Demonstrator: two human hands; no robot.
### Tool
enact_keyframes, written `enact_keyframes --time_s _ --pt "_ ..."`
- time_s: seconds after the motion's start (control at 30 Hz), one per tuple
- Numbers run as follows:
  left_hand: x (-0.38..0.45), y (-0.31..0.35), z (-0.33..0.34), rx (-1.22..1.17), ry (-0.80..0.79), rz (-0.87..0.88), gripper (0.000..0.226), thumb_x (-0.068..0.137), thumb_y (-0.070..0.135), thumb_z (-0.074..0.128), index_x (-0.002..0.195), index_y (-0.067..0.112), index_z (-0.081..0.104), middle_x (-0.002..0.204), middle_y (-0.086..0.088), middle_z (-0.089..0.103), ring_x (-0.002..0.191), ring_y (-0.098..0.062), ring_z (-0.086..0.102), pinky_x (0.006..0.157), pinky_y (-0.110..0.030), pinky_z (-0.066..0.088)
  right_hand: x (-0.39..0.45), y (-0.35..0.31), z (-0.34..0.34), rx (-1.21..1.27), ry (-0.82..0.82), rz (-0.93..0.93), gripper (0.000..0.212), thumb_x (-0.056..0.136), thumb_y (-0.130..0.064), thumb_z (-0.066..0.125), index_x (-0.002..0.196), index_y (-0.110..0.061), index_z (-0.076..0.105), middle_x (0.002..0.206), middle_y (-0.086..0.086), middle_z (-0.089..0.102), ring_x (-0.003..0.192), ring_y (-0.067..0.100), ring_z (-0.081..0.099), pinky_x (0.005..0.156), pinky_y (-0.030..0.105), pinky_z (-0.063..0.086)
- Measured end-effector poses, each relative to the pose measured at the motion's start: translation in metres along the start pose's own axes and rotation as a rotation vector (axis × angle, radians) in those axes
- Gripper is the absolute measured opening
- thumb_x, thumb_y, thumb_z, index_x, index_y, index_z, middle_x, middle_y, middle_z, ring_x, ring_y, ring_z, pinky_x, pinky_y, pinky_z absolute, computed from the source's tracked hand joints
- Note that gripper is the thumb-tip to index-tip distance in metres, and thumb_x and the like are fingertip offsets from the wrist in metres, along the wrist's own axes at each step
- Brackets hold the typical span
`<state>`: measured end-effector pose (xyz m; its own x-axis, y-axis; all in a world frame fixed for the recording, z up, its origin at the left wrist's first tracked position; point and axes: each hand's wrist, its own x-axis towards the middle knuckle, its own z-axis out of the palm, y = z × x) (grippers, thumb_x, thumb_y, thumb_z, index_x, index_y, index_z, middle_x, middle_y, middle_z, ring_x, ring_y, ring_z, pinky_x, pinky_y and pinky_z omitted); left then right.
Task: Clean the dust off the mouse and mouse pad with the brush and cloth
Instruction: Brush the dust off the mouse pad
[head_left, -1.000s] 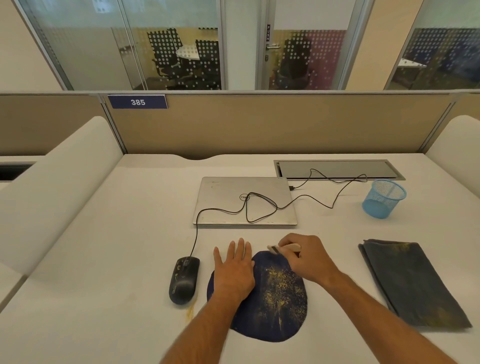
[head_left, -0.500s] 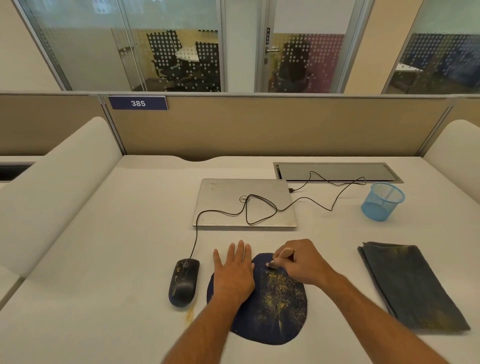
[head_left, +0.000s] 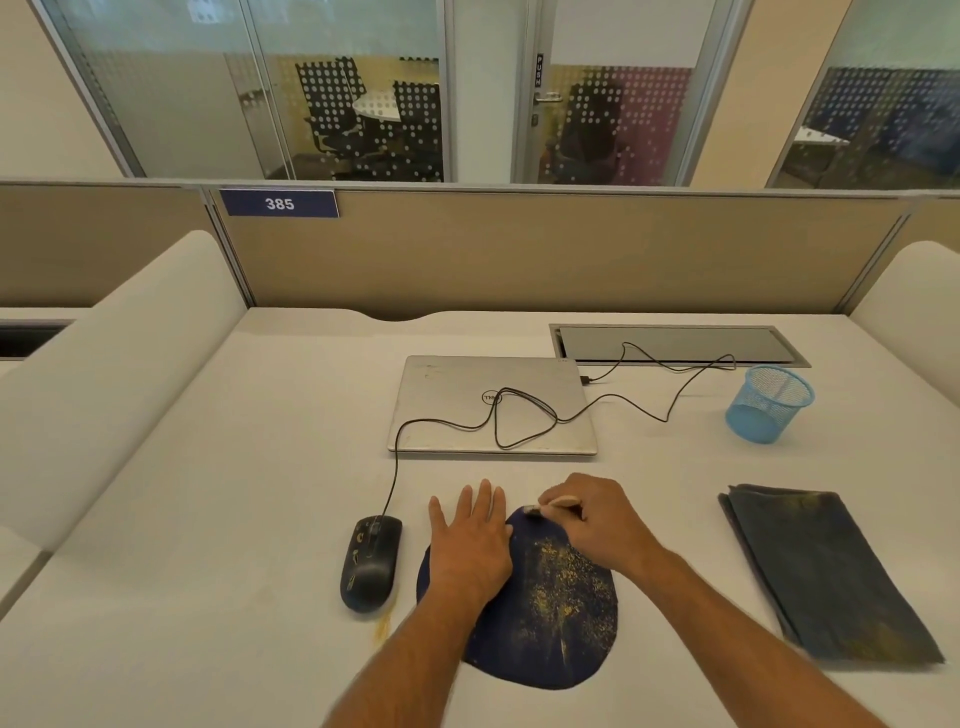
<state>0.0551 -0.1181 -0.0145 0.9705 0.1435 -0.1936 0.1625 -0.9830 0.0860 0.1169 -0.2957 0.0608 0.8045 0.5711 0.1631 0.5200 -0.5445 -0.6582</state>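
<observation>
A round dark blue mouse pad (head_left: 558, 634) speckled with yellow dust lies near the front of the desk. My left hand (head_left: 470, 545) rests flat on its left part, fingers spread. My right hand (head_left: 597, 525) grips a small brush (head_left: 553, 505) with a pale wooden handle, its bristle end touching the pad's far edge. A black corded mouse (head_left: 370, 564) with yellow specks sits just left of the pad. A folded dark cloth (head_left: 826, 571), dusted yellow, lies to the right.
A closed silver laptop (head_left: 447, 410) lies behind the pad with the mouse cable (head_left: 524, 421) looped over it. A blue mesh cup (head_left: 769, 404) stands at the back right beside a cable hatch (head_left: 675, 344). Yellow dust (head_left: 383, 629) lies on the desk by the mouse.
My right hand swept the brush down onto the pad's upper part, then back up to the far edge. My left hand has stayed flat on the pad.
</observation>
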Motion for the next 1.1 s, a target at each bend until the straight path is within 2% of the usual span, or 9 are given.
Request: enact_keyframes --time_s 0.1,0.27,0.43,0.5,0.6,0.7,0.8,0.97,1.1 --pt "0.0 0.0 -0.001 -0.019 0.014 0.003 0.058 0.105 0.044 0.015 0.157 0.023 -0.002 0.166 0.0 -0.005 0.152 -0.026 -0.004 0.115 -0.063 -0.005 -0.002 0.0 0.003 0.018 -0.11 0.02 0.009 0.082 -0.021 0.074 0.076 -0.026 0.076 0.078 -0.014 0.069 0.076 0.001 0.063 0.068 0.02 0.049" --pt "0.001 -0.003 -0.004 -0.02 0.002 0.017 0.057 0.106 0.043 0.017 0.157 0.025 0.0 0.167 0.001 -0.004 0.152 -0.025 -0.003 0.116 -0.064 -0.002 0.0 0.001 0.001 0.126 0.067 0.03 0.006 0.083 -0.016 0.075 0.081 -0.021 0.078 0.084 -0.016 0.071 0.081 0.001 0.066 0.074 0.018 0.053" --pt "0.001 -0.004 -0.004 -0.008 -0.008 0.018 0.057 0.106 0.041 0.017 0.157 0.025 -0.002 0.166 0.001 -0.005 0.152 -0.024 -0.003 0.115 -0.063 -0.001 -0.008 -0.004 0.007 0.069 -0.135 -0.009 0.008 0.083 -0.021 0.074 0.077 -0.026 0.077 0.08 -0.012 0.07 0.078 0.004 0.064 0.071 0.021 0.051" --pt "0.001 -0.004 -0.005 -0.006 -0.011 0.021 0.057 0.106 0.041 0.018 0.157 0.025 -0.002 0.166 0.001 -0.005 0.152 -0.025 -0.003 0.116 -0.063 -0.001 -0.008 -0.005 0.005 0.134 -0.087 0.021 0.011 0.082 -0.018 0.074 0.074 -0.025 0.074 0.079 -0.011 0.07 0.077 0.005 0.065 0.071 0.025 0.053" --pt "0.001 -0.004 -0.007 0.008 -0.019 0.031 0.06 0.105 0.038 0.026 0.157 0.025 -0.001 0.167 0.0 -0.004 0.152 -0.026 -0.003 0.116 -0.064 0.001 -0.006 -0.008 0.004 0.155 0.031 -0.019 0.007 0.084 -0.015 0.074 0.085 -0.02 0.078 0.085 -0.012 0.071 0.082 0.004 0.065 0.075 0.02 0.052" --pt "0.0 -0.004 -0.008 0.009 -0.024 0.026 0.059 0.105 0.039 0.024 0.157 0.025 -0.002 0.166 0.001 -0.005 0.152 -0.025 -0.003 0.116 -0.063 0.001 -0.01 -0.012 0.01 0.06 -0.093 -0.053 0.009 0.087 -0.019 0.071 0.091 -0.022 0.078 0.086 -0.008 0.07 0.081 0.005 0.063 0.075 0.022 0.051" --pt "0.0 -0.004 -0.009 0.008 -0.031 0.026 0.058 0.106 0.042 0.019 0.157 0.024 -0.003 0.166 0.001 -0.006 0.152 -0.025 -0.003 0.116 -0.062 0.0 -0.013 -0.011 0.008 0.104 -0.191 -0.017 0.005 0.084 -0.021 0.073 0.084 -0.025 0.077 0.084 -0.011 0.07 0.08 0.005 0.064 0.075 0.025 0.053" --pt "0.0 -0.003 -0.01 0.007 -0.028 0.03 0.058 0.106 0.039 0.022 0.157 0.024 -0.003 0.166 0.001 -0.005 0.152 -0.025 -0.003 0.116 -0.062 0.001 -0.013 -0.011 0.002 0.157 0.01 0.003 0.005 0.085 -0.019 0.073 0.086 -0.021 0.078 0.085 -0.012 0.07 0.082 0.005 0.065 0.076 0.025 0.053" --pt "0.0 -0.005 -0.007 -0.011 -0.023 0.029 0.056 0.106 0.04 0.015 0.157 0.024 -0.003 0.166 0.002 -0.006 0.152 -0.025 -0.004 0.117 -0.061 -0.001 -0.022 -0.011 0.004 0.201 -0.192 0.055 0.009 0.083 -0.022 0.074 0.077 -0.028 0.077 0.081 -0.012 0.072 0.082 0.006 0.066 0.075 0.023 0.053"
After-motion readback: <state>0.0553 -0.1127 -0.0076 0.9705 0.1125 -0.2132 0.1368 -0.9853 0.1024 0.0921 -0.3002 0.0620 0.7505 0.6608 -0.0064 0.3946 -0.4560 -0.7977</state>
